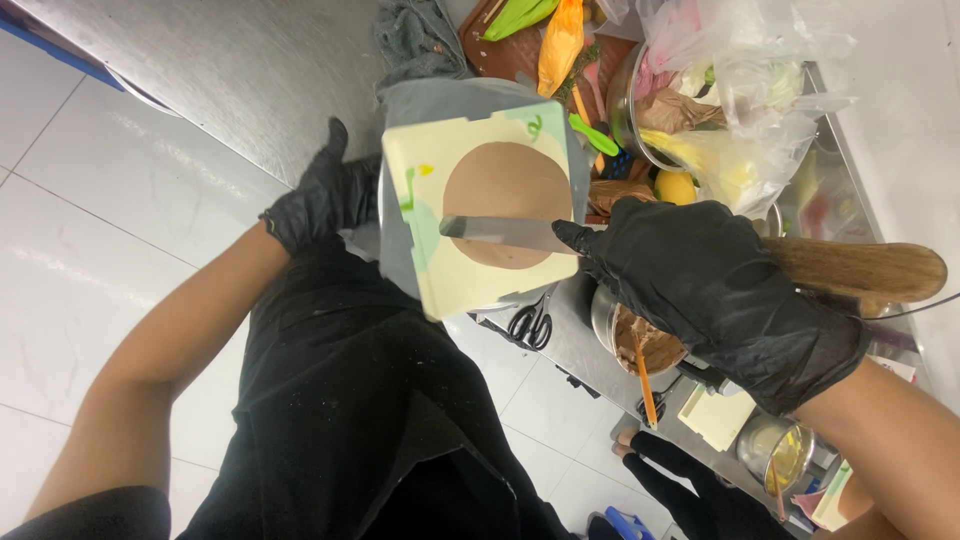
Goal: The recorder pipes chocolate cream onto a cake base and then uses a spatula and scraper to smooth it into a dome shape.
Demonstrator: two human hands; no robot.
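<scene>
The left hand [325, 195], black-gloved, grips the far edge of a pale yellow square mould [480, 205] with a brown round centre, held tilted off the steel bench [250, 80]; the right hand [710, 285] is clamped on a wooden-handled palette knife [505, 232], blade flat across the brown disc; scissors [528, 325] hang at the bench's edge

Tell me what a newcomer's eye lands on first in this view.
Dead centre, a pale yellow square mould with a round brown filling is held up by the black-gloved left hand behind it. The black-gloved right hand lays a flat metal spatula with a wooden handle across the brown disc. Above, at the top right, clear plastic bags of produce pile up on the steel counter.
</scene>
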